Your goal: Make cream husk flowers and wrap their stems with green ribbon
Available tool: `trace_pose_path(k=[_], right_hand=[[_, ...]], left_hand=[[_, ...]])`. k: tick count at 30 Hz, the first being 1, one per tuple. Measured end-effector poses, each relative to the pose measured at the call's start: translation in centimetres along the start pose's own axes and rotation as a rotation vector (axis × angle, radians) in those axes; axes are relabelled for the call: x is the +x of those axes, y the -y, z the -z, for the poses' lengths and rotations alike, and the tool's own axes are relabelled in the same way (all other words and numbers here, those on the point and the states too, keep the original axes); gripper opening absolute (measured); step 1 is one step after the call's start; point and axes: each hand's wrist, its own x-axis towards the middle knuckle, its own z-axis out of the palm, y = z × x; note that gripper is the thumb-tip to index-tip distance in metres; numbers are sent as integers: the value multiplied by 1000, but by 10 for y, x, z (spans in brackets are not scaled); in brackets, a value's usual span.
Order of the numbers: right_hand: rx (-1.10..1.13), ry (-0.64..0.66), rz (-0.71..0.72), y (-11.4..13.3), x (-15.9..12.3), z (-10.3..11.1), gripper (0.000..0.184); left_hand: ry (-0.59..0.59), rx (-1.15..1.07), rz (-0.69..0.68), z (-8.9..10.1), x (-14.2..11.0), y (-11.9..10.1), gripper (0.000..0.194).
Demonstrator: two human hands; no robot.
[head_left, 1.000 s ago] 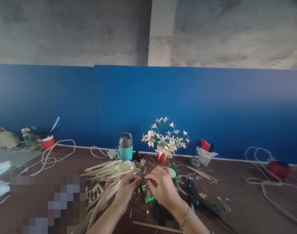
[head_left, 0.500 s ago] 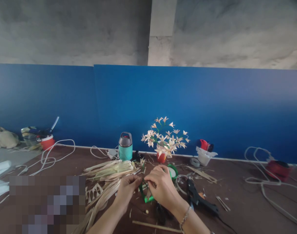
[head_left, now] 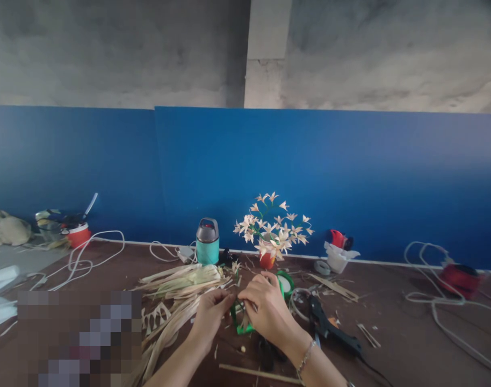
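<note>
My left hand (head_left: 211,312) is closed in a pinch at a thin flower stem, most of it hidden by the fingers. A small pale flower (head_left: 235,266) shows just above the fingertips. Close beside it, my right hand (head_left: 265,303) has its thumb and fingers pressed together, knuckles raised, on a strip of green tape (head_left: 244,329). The tape hangs in a loop below and between both hands. Behind the right hand lies a green tape roll (head_left: 286,282) with a white core. Pale dried husks (head_left: 189,279) are piled left of my left hand.
A black glue gun (head_left: 334,330) with a cord lies right of my right hand. Further back stand a red pot of pale flowers (head_left: 275,231), a teal flask (head_left: 207,250) and a white cup (head_left: 337,258). White cables (head_left: 78,260) coil at left. A blue panel (head_left: 213,166) closes the back.
Both hands stay nearly in place, still pinching. The green tape loop beneath them has shifted slightly.
</note>
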Motion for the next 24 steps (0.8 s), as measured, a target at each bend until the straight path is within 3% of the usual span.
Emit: trace_pose_path(k=[5,9,12,21,24], right_hand=[[94,14,-67,-3,2,5,24],[108,-99,-153,-6,5,12,22],[80,-120,-124,0,5,13,19],[-50,-72,-96,17,-5,-12,33],[-112,-88,-89,16,-8,-18,27]], left_hand=[[-28,-13,-13,3,3,5,33],[-62,-24,-64,4,7,7,30],[-61,-22,-88,5,8,8,27],[-20,-59,-31,-1,3,5,25],[-18,-55,-19,-2,1,3,24]])
